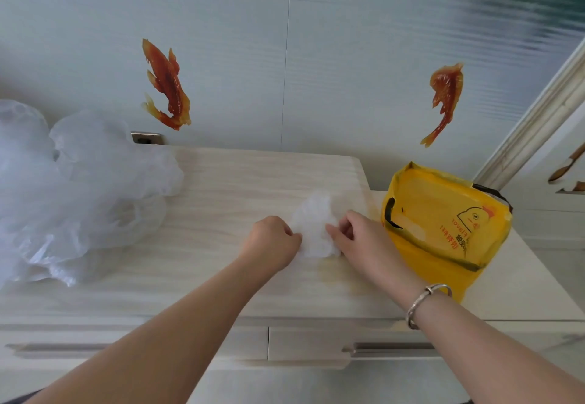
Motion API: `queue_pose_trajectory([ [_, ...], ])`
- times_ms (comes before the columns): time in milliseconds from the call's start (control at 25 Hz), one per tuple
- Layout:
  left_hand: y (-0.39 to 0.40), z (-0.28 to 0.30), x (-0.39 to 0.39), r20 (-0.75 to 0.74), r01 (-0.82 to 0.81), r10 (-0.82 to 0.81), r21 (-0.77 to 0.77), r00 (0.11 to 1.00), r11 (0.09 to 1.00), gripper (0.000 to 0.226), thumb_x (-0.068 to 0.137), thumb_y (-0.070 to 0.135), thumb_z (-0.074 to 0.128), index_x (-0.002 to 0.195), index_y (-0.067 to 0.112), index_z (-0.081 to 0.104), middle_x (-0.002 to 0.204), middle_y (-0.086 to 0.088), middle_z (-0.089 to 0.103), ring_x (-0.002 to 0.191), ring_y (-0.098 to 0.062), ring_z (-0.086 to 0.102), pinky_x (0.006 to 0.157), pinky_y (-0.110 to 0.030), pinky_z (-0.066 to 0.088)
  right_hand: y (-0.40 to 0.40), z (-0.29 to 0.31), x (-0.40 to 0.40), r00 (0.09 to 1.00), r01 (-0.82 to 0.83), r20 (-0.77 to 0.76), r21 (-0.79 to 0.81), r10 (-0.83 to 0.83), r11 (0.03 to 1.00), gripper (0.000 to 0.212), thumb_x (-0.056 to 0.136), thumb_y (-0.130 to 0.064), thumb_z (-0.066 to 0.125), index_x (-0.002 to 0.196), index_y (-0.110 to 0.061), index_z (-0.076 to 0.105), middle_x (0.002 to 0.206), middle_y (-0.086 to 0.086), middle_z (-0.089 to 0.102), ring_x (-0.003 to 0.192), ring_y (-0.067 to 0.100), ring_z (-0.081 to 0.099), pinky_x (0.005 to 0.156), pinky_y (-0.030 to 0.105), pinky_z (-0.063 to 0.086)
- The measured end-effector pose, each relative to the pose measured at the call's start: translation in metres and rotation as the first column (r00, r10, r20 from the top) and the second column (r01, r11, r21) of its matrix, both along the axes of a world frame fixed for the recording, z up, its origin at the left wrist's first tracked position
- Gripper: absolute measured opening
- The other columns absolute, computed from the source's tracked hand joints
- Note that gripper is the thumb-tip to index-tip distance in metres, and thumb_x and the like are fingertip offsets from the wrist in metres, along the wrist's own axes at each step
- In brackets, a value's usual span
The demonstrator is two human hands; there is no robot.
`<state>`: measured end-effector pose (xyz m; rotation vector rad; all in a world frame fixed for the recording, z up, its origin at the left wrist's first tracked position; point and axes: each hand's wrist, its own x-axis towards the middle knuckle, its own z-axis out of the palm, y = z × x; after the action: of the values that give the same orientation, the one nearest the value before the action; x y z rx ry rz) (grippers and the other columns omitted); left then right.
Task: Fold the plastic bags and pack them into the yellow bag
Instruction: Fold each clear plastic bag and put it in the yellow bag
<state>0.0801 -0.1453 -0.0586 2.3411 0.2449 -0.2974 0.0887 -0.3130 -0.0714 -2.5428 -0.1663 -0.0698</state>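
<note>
Folded clear bag [311, 229] beside yellow bag [443, 226]

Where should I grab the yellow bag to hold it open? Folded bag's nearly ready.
Take the yellow bag by its black-edged handle cut-out on the side facing the hands, coming from the left; that edge sits nearest the small folded bag and marks the mouth.

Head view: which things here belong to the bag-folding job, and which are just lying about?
Job:
small folded bag, pinched by left hand and right hand
pile of loose clear bags
yellow bag

Lying about:
fish stickers
wall socket
bracelet
</note>
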Motion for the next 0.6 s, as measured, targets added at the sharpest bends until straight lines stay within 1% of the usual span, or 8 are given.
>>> queue_pose_trajectory([
  [80,0.0012,-0.0019,0.0025,-0.003,-0.014,0.014,-0.009,1.0,1.0,0.022,0.087,0.019,0.057,0.067,0.01,0.061,0.07,-0.005,0.059,0.061,-0.021,0.053,0.049,-0.021,0.037,0.0006,-0.0005,-0.0026,0.995,-0.017,0.093,-0.107,0.027,0.994,0.028,0.093,-0.038,0.056,0.08,-0.016,0.043,0.067,-0.005,0.051,0.068,0.018,0.051,0.06,0.036,0.04],
  [160,0.0017,-0.0053,0.0032,-0.007,-0.034,0.034,-0.018,0.999,0.999,0.013,0.08,0.015,0.06,0.067,0.012,0.06,0.074,-0.004,0.062,0.063,-0.021,0.055,0.049,-0.021,0.038,0.0018,0.0001,-0.0057,0.98,-0.028,0.186,-0.212,0.068,0.977,0.03,0.091,-0.033,0.059,0.082,-0.019,0.035,0.07,-0.007,0.042,0.071,0.02,0.045,0.061,0.034,0.034],
  [200,0.0017,-0.0066,0.0029,-0.005,-0.045,0.044,-0.022,0.999,0.999,0.01,0.077,0.014,0.061,0.066,0.013,0.059,0.075,-0.004,0.064,0.062,-0.021,0.056,0.051,-0.022,0.04,0.0026,0.0004,-0.0063,0.97,-0.039,0.224,-0.224,0.09,0.974,0.029,0.089,-0.029,0.061,0.082,-0.021,0.034,0.073,-0.008,0.04,0.073,0.019,0.044,0.061,0.035,0.037],
  [280,0.0015,-0.0088,0.0032,0.005,-0.065,0.065,-0.037,0.998,0.997,0.008,0.074,0.012,0.061,0.066,0.012,0.058,0.077,-0.006,0.067,0.062,-0.022,0.056,0.054,-0.023,0.043,0.0049,0.0011,-0.0061,0.952,-0.091,0.269,-0.217,0.149,0.972,0.023,0.087,-0.018,0.062,0.086,-0.024,0.039,0.081,-0.01,0.044,0.08,0.015,0.045,0.066,0.034,0.043],
  [320,0.0018,-0.0094,0.0034,0.006,-0.071,0.071,-0.045,0.997,0.996,0.007,0.073,0.012,0.061,0.067,0.012,0.059,0.077,-0.007,0.067,0.062,-0.022,0.056,0.054,-0.023,0.043,0.0063,0.002,-0.0057,0.947,-0.124,0.268,-0.211,0.179,0.97,0.018,0.087,-0.015,0.061,0.09,-0.024,0.046,0.088,-0.012,0.046,0.086,0.012,0.047,0.069,0.028,0.043],
  [360,0.0025,-0.0095,0.0038,0.003,-0.073,0.073,-0.052,0.997,0.996,0.007,0.073,0.011,0.062,0.067,0.012,0.059,0.076,-0.007,0.067,0.061,-0.022,0.056,0.054,-0.023,0.043,0.0074,0.0029,-0.0053,0.944,-0.157,0.257,-0.204,0.207,0.966,0.013,0.089,-0.014,0.06,0.094,-0.023,0.053,0.094,-0.012,0.049,0.092,0.009,0.048,0.072,0.022,0.04],
  [440,0.0039,-0.01,0.0049,0.004,-0.069,0.069,-0.061,0.998,0.996,0.009,0.072,0.01,0.063,0.065,0.013,0.058,0.074,-0.006,0.07,0.062,-0.023,0.057,0.054,-0.023,0.043,0.0081,0.0027,-0.0065,0.941,-0.202,0.233,-0.199,0.247,0.959,0.009,0.093,-0.017,0.057,0.099,-0.019,0.063,0.102,-0.01,0.056,0.099,0.009,0.049,0.073,0.015,0.033],
  [600,0.0058,-0.0104,0.0043,0.008,-0.074,0.074,-0.057,0.997,0.996,0.01,0.073,0.011,0.064,0.069,0.016,0.056,0.072,-0.005,0.072,0.068,-0.022,0.063,0.056,-0.025,0.046,0.0045,-0.0018,-0.0095,0.943,-0.233,0.194,-0.187,0.269,0.954,0.018,0.094,-0.026,0.055,0.105,-0.018,0.067,0.107,-0.009,0.06,0.103,0.01,0.053,0.082,0.017,0.039],
])
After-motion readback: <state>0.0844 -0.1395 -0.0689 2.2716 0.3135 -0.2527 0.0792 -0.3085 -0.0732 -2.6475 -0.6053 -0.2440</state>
